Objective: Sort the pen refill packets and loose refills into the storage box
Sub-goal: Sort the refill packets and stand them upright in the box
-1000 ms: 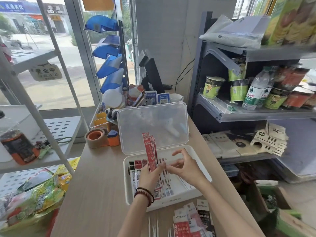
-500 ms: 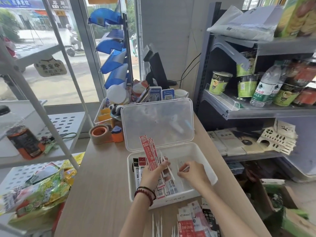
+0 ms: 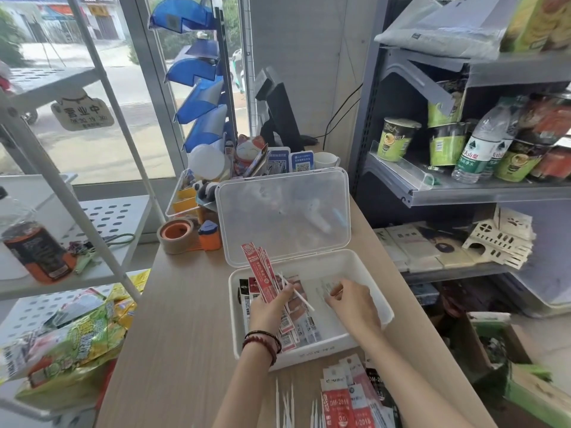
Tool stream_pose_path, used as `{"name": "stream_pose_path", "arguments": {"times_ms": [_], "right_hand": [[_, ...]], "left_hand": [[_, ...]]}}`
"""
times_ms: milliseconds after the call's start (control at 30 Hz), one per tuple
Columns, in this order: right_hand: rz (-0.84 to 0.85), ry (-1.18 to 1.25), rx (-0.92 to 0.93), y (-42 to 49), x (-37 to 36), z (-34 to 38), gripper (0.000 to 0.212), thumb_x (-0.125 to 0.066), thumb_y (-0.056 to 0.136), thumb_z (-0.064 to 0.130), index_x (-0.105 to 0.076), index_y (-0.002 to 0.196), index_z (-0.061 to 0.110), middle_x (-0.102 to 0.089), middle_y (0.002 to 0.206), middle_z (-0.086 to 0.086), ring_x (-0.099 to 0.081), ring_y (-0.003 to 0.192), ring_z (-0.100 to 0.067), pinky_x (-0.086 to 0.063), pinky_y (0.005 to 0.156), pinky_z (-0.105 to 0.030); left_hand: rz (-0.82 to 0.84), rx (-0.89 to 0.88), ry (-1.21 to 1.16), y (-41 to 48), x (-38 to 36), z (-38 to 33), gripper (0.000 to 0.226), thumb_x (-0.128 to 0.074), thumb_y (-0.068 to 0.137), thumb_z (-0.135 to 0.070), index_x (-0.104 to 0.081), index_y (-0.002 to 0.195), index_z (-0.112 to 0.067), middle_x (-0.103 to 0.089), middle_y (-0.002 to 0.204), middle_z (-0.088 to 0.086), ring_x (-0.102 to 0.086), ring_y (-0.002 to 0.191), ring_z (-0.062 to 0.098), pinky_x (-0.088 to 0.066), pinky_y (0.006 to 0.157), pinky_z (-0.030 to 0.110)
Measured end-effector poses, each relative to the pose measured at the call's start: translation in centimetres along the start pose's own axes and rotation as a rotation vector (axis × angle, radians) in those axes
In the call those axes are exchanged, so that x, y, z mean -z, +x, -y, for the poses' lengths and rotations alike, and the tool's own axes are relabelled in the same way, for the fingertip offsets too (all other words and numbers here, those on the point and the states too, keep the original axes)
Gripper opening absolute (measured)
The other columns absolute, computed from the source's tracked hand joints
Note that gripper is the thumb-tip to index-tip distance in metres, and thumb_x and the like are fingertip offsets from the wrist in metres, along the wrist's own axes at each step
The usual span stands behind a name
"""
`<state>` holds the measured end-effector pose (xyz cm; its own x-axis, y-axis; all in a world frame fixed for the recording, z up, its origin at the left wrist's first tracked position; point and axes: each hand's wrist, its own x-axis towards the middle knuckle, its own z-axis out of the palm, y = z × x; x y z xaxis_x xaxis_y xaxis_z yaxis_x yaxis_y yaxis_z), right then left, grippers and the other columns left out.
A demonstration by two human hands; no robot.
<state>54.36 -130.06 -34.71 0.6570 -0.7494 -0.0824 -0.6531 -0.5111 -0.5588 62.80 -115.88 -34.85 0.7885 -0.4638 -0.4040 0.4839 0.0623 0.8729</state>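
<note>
A white storage box (image 3: 375,278) stands open on the wooden counter, its clear lid (image 3: 284,216) tilted up behind. My left hand (image 3: 270,310) holds a fanned bunch of red refill packets (image 3: 258,274) upright over the box's left half, with a loose white refill (image 3: 296,293) also between its fingers. More packets (image 3: 304,329) lie flat in the box. My right hand (image 3: 352,302) is inside the right half, fingers pinched low over a clear packet (image 3: 327,287) on the bottom. A pile of red and black packets (image 3: 352,396) and loose white refills (image 3: 285,403) lie on the counter in front.
Behind the box stand a tape roll (image 3: 175,233), an orange dispenser (image 3: 210,234) and a clear tray of desk items (image 3: 191,199). A metal shelf with cup noodles and water bottles (image 3: 482,149) flanks the right. A white rack (image 3: 92,236) and snack bags (image 3: 71,338) sit at the left.
My right hand has moved away from the bunch of packets to the right and down into the box. My left hand has kept the red packets, tilting them slightly left.
</note>
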Motion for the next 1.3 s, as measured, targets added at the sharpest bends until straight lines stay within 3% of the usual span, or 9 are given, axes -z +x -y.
{"name": "stream_pose_path", "arguments": {"times_ms": [100,200,367,633,767,900,1067,1200,1300], "right_hand": [[-0.010,0.270,0.118,-0.3,0.8,0.6,0.022,-0.064,0.090,0.043,-0.065,0.085,0.021,-0.068,0.077,0.011,-0.065,0.075,-0.005,-0.054,0.069,-0.025],[0.044,0.432,0.232,-1.2,1.5,1.1,0.030,-0.067,0.085,0.050,-0.069,0.084,0.021,-0.071,0.072,0.009,-0.066,0.066,0.001,-0.049,0.059,-0.013],[0.114,0.403,0.358,-1.3,1.4,0.9,0.023,-0.081,0.075,0.039,-0.075,0.082,0.019,-0.072,0.073,0.010,-0.067,0.069,0.000,-0.051,0.063,-0.010],[0.190,0.434,0.297,-1.3,1.3,1.1,0.009,-0.078,0.081,0.026,-0.077,0.086,0.018,-0.073,0.072,0.009,-0.069,0.066,-0.004,-0.057,0.053,-0.022],[0.161,0.343,0.194,-1.1,1.0,0.6,0.011,-0.074,0.084,0.025,-0.076,0.090,0.016,-0.073,0.076,0.003,-0.070,0.068,-0.010,-0.059,0.054,-0.024],[0.305,0.175,0.061,-1.0,0.7,0.0,0.006,-0.075,0.083,0.017,-0.071,0.086,0.014,-0.073,0.076,0.000,-0.071,0.063,-0.010,-0.059,0.056,-0.025],[0.188,0.068,-0.043,-1.1,0.1,-0.3,0.012,-0.078,0.079,0.021,-0.068,0.072,0.020,-0.071,0.063,0.003,-0.070,0.058,-0.012,-0.062,0.065,-0.037],[0.097,-0.032,-0.050,-0.8,0.2,-0.2,0.009,-0.075,0.081,0.020,-0.069,0.088,0.020,-0.068,0.088,0.005,-0.066,0.082,-0.016,-0.056,0.072,-0.032],[0.065,-0.049,-0.044,-0.4,0.0,-0.5,0.017,-0.070,0.083,0.011,-0.067,0.098,0.018,-0.067,0.098,0.002,-0.065,0.088,-0.017,-0.052,0.069,-0.029]], "left_hand": [[-0.005,-0.037,0.030,0.0,-0.2,0.1,0.005,-0.071,0.083,-0.018,-0.075,0.081,-0.016,-0.075,0.092,0.007,-0.070,0.092,0.027,-0.052,0.089,0.049],[0.011,-0.065,0.052,-0.2,-0.4,0.0,0.010,-0.069,0.084,-0.014,-0.072,0.092,-0.008,-0.075,0.092,0.011,-0.072,0.084,0.024,-0.058,0.077,0.041],[0.075,-0.080,0.119,-0.7,-0.7,-0.1,0.016,-0.071,0.081,-0.014,-0.069,0.095,-0.005,-0.074,0.086,0.011,-0.072,0.077,0.020,-0.059,0.066,0.030],[0.085,-0.069,0.167,-0.2,-0.6,0.2,0.018,-0.071,0.082,-0.017,-0.066,0.096,-0.007,-0.073,0.095,0.013,-0.072,0.087,0.025,-0.058,0.080,0.045],[0.050,-0.073,0.105,-0.4,-0.7,0.1,0.018,-0.069,0.084,-0.017,-0.067,0.097,-0.006,-0.075,0.091,0.008,-0.072,0.086,0.019,-0.059,0.075,0.039],[0.052,-0.096,0.143,-0.7,-0.6,0.3,0.025,-0.069,0.083,-0.024,-0.064,0.102,-0.009,-0.074,0.094,0.004,-0.072,0.087,0.016,-0.059,0.078,0.042],[0.017,-0.090,0.219,-0.8,-0.5,0.5,0.032,-0.075,0.076,-0.034,-0.066,0.099,-0.014,-0.074,0.088,0.000,-0.071,0.085,0.015,-0.057,0.083,0.043],[0.023,-0.109,0.245,-0.7,-0.5,0.2,0.024,-0.075,0.077,-0.030,-0.067,0.094,-0.016,-0.074,0.088,0.001,-0.071,0.086,0.017,-0.057,0.083,0.042],[0.008,-0.123,0.250,-0.6,-0.5,-0.1,0.025,-0.075,0.077,-0.026,-0.068,0.095,-0.011,-0.074,0.086,0.003,-0.071,0.081,0.015,-0.059,0.071,0.030]]}}
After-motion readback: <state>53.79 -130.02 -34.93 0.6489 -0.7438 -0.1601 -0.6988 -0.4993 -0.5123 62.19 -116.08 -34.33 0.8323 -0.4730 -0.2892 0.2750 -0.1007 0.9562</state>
